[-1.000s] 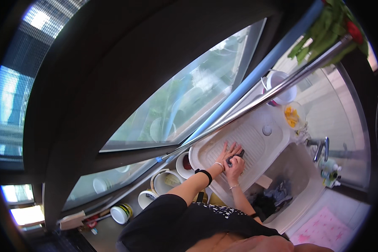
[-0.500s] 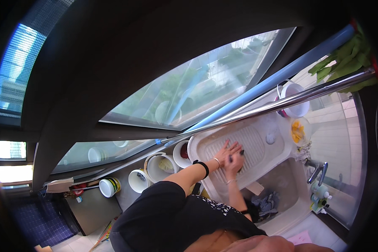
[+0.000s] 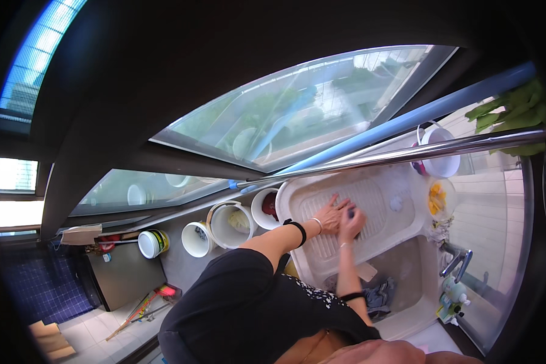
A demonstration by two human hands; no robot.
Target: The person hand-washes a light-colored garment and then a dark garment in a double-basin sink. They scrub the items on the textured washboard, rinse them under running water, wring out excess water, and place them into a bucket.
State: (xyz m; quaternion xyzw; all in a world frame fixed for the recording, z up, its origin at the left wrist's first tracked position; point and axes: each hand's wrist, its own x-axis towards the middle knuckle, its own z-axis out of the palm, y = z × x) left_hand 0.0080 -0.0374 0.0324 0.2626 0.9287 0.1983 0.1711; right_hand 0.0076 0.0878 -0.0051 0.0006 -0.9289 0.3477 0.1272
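My left hand [image 3: 329, 217] lies with its fingers stretched out over the ribbed washboard surface [image 3: 370, 203] of a white laundry sink [image 3: 288, 209]. Right beside it, touching or almost touching, my right hand [image 3: 352, 224] is curled around a small dark object [image 3: 350, 213]; only a bit of this shows between the fingers, so its kind is unclear. What lies under both palms is hidden. Dark wet cloth [image 3: 379, 297] sits in the deeper basin next to my right forearm, near a light flat piece [image 3: 365, 271] at the basin's edge.
White buckets [image 3: 230, 224] line the wall on the left. A chrome faucet [image 3: 458, 264] and bottles [image 3: 452, 300] stand at the right. Beyond the sink are a bowl with yellow pieces [image 3: 437, 199] and another bucket [image 3: 441, 159]. A metal rail [image 3: 406, 151] crosses above.
The whole view has shifted and tilted slightly. My right hand has turned a little, and less of the dark object shows. Both hands stay together on the ribbed surface.
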